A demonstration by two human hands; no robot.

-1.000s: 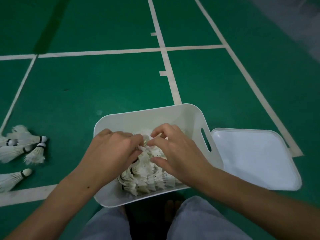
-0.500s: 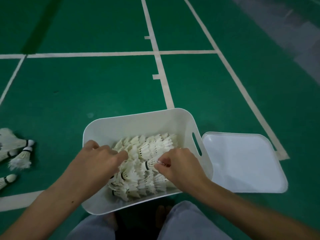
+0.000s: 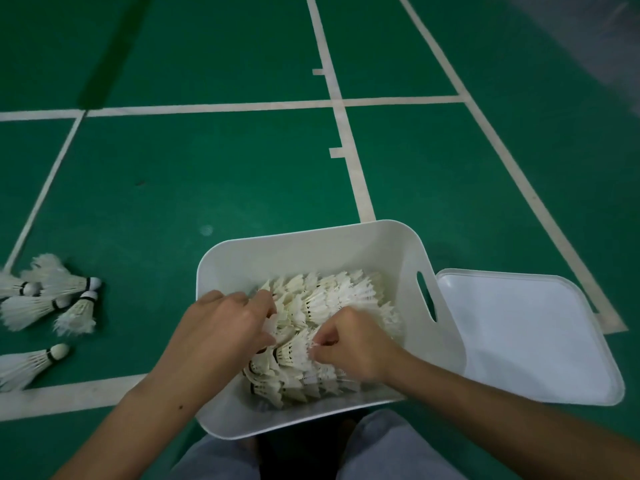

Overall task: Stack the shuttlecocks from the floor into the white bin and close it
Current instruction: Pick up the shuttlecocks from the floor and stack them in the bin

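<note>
A white bin (image 3: 311,247) stands on the green court floor just in front of my knees, holding rows of stacked white shuttlecocks (image 3: 343,299). Both hands are inside it. My left hand (image 3: 221,330) has its fingers curled onto the shuttlecocks at the left side of the rows. My right hand (image 3: 349,344) pinches the feathers of a shuttlecock in the near row. The bin's white lid (image 3: 526,337) lies flat on the floor to the right, touching the bin. Several loose shuttlecocks (image 3: 48,299) lie on the floor at the far left.
White court lines (image 3: 349,150) cross the green floor beyond the bin and under the loose shuttlecocks. My knees in grey trousers (image 3: 381,452) sit directly below the bin. A grey strip (image 3: 609,36) borders the court at the top right.
Both hands have drawn back from the bin's middle toward its near side, uncovering the far rows of shuttlecocks. My right hand now pinches a shuttlecock in the near row.
</note>
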